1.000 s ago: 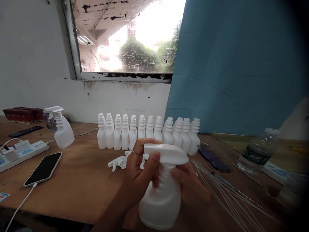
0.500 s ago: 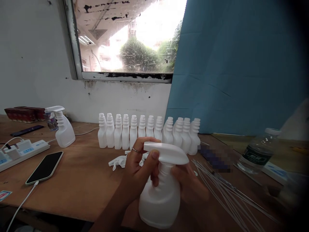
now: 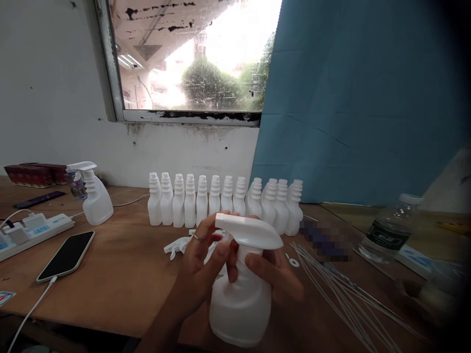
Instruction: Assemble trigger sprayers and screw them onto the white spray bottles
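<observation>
A white spray bottle (image 3: 241,309) with its spray head (image 3: 250,230) on top stands upright close in front of me. My right hand (image 3: 277,274) is wrapped round its neck, the thumb across the front just under the head. My left hand (image 3: 206,260), with a ring on one finger, is curled at the left side of the neck and head, by the trigger. Behind my left hand lie loose white spray heads (image 3: 177,246), partly hidden. Farther back stands a row of several white bottles without heads (image 3: 190,206).
At the left are a finished spray bottle (image 3: 97,203), a phone (image 3: 66,255) on a cable and a power strip (image 3: 55,224). To the right lie thin white tubes (image 3: 342,289), a small white ring (image 3: 293,262) and a water bottle (image 3: 388,233).
My left thumb has come down off the spray head to beside the neck. My right thumb now shows across the front of the neck. The bottle has shifted slightly left in view.
</observation>
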Action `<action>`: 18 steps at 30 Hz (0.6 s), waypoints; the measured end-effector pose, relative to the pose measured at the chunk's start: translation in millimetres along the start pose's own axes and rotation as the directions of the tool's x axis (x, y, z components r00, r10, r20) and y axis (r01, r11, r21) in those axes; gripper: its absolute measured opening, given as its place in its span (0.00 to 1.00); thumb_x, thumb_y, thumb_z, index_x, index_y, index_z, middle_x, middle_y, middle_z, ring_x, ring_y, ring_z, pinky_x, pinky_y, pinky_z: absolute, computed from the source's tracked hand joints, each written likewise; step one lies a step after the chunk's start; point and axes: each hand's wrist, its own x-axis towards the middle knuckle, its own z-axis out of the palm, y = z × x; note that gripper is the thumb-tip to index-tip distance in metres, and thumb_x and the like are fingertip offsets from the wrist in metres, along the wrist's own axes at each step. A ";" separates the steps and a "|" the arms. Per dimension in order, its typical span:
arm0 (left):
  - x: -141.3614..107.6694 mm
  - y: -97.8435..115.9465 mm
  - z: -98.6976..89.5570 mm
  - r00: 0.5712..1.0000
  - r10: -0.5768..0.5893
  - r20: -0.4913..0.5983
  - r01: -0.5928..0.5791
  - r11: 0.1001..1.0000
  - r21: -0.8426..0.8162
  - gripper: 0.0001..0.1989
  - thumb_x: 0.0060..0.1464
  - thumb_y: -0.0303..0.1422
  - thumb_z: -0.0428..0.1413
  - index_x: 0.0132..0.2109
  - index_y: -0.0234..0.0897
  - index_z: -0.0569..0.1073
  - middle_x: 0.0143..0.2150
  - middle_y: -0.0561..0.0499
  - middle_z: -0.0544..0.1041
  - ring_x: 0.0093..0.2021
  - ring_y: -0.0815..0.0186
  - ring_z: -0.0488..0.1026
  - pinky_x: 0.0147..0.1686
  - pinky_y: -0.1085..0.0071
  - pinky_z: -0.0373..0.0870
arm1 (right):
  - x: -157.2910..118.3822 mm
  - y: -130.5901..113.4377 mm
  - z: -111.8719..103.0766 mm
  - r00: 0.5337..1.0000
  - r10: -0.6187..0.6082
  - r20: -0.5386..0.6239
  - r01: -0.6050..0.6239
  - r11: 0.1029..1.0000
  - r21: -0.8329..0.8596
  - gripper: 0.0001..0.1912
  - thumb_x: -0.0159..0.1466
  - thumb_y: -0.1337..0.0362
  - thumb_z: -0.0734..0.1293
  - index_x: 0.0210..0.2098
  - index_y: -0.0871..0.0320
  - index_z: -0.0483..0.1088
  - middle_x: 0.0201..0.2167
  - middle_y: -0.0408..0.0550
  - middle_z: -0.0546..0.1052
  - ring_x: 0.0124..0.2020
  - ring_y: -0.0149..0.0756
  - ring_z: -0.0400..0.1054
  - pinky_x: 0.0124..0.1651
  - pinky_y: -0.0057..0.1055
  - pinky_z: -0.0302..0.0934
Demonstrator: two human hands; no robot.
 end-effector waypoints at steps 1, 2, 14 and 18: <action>-2.6 -5.7 -5.3 1.000 0.011 -0.010 -0.011 1.000 0.018 0.22 0.62 0.45 0.55 0.59 0.42 0.64 0.45 0.47 0.73 0.39 0.65 0.72 0.41 0.70 0.70 | 1.1 -0.6 -1.9 0.999 0.016 0.030 -0.015 0.999 -0.033 0.17 0.61 0.51 0.70 0.41 0.57 0.72 0.25 0.45 0.74 0.26 0.34 0.67 0.29 0.30 0.62; -5.2 -11.5 -11.0 1.000 0.014 -0.008 -0.013 1.000 0.029 0.21 0.62 0.44 0.55 0.58 0.41 0.65 0.48 0.46 0.72 0.43 0.64 0.72 0.43 0.70 0.69 | 2.1 -1.3 -4.1 0.997 0.041 0.069 -0.036 0.996 -0.077 0.17 0.61 0.50 0.70 0.37 0.58 0.73 0.26 0.46 0.73 0.28 0.34 0.68 0.31 0.30 0.62; -19.4 -3.4 -39.0 0.878 -0.271 0.395 0.015 0.840 0.542 0.27 0.45 0.33 0.68 0.53 0.45 0.73 0.47 0.50 0.78 0.46 0.57 0.74 0.46 0.68 0.70 | -0.7 -8.6 -5.4 0.991 0.133 0.018 -0.123 0.954 -0.274 0.21 0.63 0.45 0.66 0.31 0.58 0.71 0.33 0.47 0.74 0.35 0.34 0.68 0.40 0.32 0.63; -16.6 3.2 -29.6 0.848 -0.325 0.418 -0.029 0.760 0.649 0.19 0.47 0.33 0.67 0.48 0.44 0.77 0.40 0.54 0.80 0.36 0.62 0.76 0.34 0.74 0.70 | -11.8 -10.7 -11.5 0.993 0.097 0.073 -0.075 0.962 -0.263 0.19 0.64 0.45 0.65 0.37 0.56 0.73 0.34 0.48 0.74 0.36 0.36 0.69 0.42 0.34 0.65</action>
